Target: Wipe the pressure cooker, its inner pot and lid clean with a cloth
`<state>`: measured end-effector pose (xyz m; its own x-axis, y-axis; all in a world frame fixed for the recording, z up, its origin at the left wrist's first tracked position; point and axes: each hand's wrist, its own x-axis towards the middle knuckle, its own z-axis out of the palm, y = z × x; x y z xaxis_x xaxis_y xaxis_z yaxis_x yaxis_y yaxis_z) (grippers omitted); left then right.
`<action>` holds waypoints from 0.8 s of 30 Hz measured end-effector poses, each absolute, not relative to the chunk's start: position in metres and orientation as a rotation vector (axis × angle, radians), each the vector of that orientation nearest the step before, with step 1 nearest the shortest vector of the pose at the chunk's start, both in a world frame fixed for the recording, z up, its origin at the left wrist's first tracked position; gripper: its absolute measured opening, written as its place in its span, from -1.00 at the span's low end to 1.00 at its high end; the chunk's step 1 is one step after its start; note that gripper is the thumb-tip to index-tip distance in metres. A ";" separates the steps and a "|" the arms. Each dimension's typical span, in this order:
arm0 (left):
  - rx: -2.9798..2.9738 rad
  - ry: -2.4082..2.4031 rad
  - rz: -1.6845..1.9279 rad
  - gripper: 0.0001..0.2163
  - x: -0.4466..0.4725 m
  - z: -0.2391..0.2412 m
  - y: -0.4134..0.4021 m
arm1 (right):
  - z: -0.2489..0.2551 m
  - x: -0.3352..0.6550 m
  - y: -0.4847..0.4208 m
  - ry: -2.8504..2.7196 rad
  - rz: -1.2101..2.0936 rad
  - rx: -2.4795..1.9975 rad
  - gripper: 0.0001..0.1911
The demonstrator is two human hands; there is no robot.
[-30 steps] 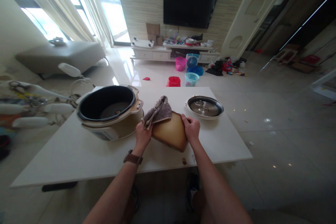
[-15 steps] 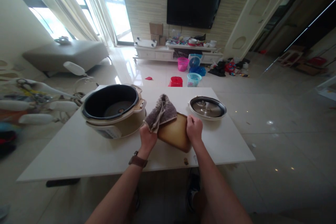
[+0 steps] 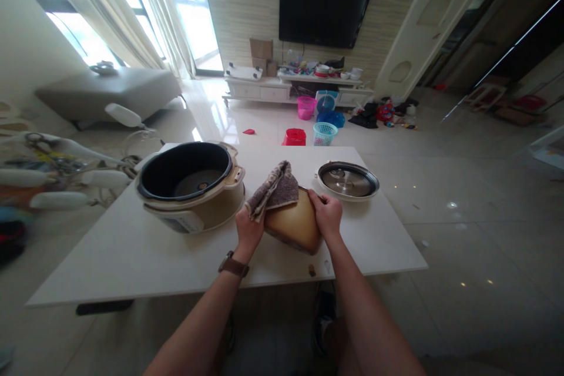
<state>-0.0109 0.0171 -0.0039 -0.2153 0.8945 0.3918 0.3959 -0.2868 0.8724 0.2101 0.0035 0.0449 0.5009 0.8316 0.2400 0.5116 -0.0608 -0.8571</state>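
My left hand (image 3: 249, 231) is closed on a grey-brown cloth (image 3: 277, 190) that drapes over the top of a tan inner pot (image 3: 294, 225). The pot is tipped on its side near the front of the white table (image 3: 132, 252). My right hand (image 3: 327, 214) grips the pot's right rim, fingers curled over the edge. An open beige cooker (image 3: 191, 185) with a dark inside stands just left of my hands. A round metal lid (image 3: 348, 180) lies flat to the right.
Small scraps (image 3: 311, 270) lie by the table's front edge. White utensils and cords (image 3: 66, 179) crowd the left. On the floor beyond stand red, pink and blue baskets (image 3: 308, 123), a TV cabinet (image 3: 291, 88) and a grey sofa (image 3: 106, 91).
My right hand has shifted up onto the pot's rim and the pot has tipped a little more upright. The cloth has bunched slightly higher.
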 end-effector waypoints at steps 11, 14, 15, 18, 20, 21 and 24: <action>1.102 1.600 1.575 -0.65 -0.011 -0.030 0.034 | 0.038 0.210 0.006 -1.152 0.362 -1.700 -0.30; 1.536 1.553 1.640 -0.69 -0.009 -0.011 0.021 | 0.040 0.208 0.006 -1.174 0.344 -1.717 -0.31; 1.662 1.531 1.618 -0.71 -0.009 -0.006 0.017 | 0.040 0.207 0.006 -1.175 0.348 -1.722 -0.31; 1.848 1.504 1.519 -0.76 -0.008 0.004 0.010 | 0.041 0.205 0.005 -1.165 0.371 -1.721 -0.31; 1.834 1.532 1.492 -0.77 -0.009 0.005 0.010 | 0.041 0.204 0.005 -1.156 0.375 -1.721 -0.31; 1.803 1.552 1.493 -0.78 -0.010 0.004 0.012 | 0.041 0.204 0.005 -1.155 0.374 -1.722 -0.31; 1.689 1.584 1.510 -0.77 -0.013 -0.001 0.018 | 0.040 0.203 0.005 -1.158 0.374 -1.721 -0.31</action>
